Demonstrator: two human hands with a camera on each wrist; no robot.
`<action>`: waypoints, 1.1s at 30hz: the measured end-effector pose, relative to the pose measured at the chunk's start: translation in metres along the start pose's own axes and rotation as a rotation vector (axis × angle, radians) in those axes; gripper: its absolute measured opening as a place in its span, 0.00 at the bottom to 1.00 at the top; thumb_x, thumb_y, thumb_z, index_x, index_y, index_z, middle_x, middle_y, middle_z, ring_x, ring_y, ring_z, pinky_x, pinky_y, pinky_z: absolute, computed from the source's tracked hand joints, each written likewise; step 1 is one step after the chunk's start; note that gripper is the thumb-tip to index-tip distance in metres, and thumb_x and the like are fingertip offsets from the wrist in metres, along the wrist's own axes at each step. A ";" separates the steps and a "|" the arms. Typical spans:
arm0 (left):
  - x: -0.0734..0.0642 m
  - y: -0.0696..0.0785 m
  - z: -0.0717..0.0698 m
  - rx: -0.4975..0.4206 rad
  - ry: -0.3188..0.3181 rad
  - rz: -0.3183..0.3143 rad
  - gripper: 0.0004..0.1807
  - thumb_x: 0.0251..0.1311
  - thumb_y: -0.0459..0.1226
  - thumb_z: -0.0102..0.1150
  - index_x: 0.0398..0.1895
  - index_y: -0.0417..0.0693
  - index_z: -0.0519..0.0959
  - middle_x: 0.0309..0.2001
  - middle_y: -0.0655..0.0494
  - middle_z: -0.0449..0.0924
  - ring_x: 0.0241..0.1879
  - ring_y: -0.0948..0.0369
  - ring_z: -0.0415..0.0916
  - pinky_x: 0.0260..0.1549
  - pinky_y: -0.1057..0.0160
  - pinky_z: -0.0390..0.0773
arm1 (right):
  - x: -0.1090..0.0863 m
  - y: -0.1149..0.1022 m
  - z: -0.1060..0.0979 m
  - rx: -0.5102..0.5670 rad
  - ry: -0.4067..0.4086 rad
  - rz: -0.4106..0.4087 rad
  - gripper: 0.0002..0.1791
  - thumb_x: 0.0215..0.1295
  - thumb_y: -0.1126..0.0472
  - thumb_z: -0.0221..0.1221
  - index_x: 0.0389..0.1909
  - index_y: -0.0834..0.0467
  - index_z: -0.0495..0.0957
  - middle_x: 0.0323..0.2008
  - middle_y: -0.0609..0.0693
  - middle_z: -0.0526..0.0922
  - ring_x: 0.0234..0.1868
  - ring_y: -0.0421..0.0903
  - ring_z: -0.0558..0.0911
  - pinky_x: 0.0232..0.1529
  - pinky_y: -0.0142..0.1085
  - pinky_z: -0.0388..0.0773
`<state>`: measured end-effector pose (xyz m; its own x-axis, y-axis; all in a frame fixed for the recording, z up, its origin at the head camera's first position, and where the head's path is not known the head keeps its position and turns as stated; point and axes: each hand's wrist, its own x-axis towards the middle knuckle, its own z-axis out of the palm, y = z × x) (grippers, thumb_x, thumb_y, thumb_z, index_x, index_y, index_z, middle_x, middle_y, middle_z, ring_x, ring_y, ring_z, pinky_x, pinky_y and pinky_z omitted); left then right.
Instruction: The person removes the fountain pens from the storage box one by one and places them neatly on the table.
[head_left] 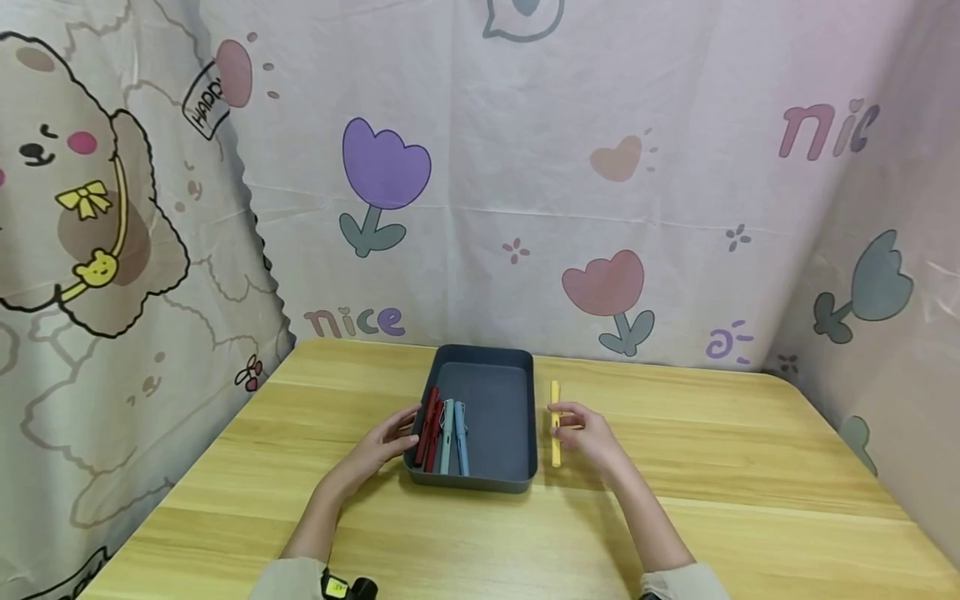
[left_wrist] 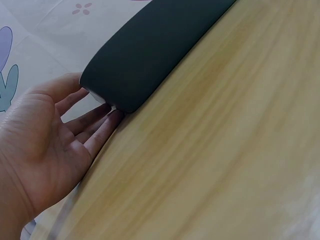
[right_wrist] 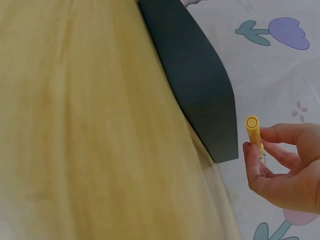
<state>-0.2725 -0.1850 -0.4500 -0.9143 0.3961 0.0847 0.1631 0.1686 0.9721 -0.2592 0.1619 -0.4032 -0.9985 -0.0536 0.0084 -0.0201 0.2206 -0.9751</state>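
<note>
So the right hand has the yellow pen pinched between thumb and fingers, just to the right of the grey tray and not touching it. The pen runs pretty much parallel to that side, and the right wrist cam looks nearly straight at one end of it. Left hand is gripping the tray by its left wall, fingertips right at the edge. Inside, four pens lie side by side toward the left: two red pens nearest the wall, then a green pen, then a blue pen, with their near ends by the front wall. It's all on a wood table, with a cloth behind it printed with tulips, hearts and "nice".
</note>
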 end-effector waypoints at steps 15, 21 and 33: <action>0.000 0.002 -0.001 0.011 0.007 0.003 0.32 0.65 0.39 0.52 0.70 0.46 0.55 0.66 0.38 0.53 0.65 0.44 0.51 0.59 0.46 0.55 | 0.001 0.013 0.003 0.036 -0.035 0.018 0.20 0.55 0.78 0.54 0.52 0.70 0.72 0.39 0.62 0.73 0.34 0.47 0.76 0.34 0.37 0.77; 0.000 0.002 0.000 0.013 0.001 0.006 0.32 0.65 0.39 0.51 0.70 0.46 0.54 0.66 0.38 0.53 0.64 0.44 0.51 0.59 0.47 0.57 | 0.003 0.019 0.005 0.020 -0.025 0.060 0.20 0.56 0.77 0.55 0.51 0.68 0.73 0.39 0.61 0.73 0.33 0.46 0.76 0.34 0.37 0.77; -0.001 0.002 0.000 0.015 0.002 0.003 0.32 0.65 0.40 0.52 0.70 0.47 0.54 0.66 0.38 0.53 0.64 0.44 0.51 0.59 0.47 0.57 | 0.003 0.025 0.010 0.001 -0.014 0.082 0.18 0.56 0.77 0.55 0.49 0.68 0.74 0.37 0.61 0.75 0.33 0.47 0.78 0.35 0.39 0.78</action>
<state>-0.2716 -0.1853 -0.4485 -0.9146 0.3947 0.0882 0.1714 0.1806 0.9685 -0.2626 0.1580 -0.4298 -0.9961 -0.0489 -0.0741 0.0614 0.2240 -0.9727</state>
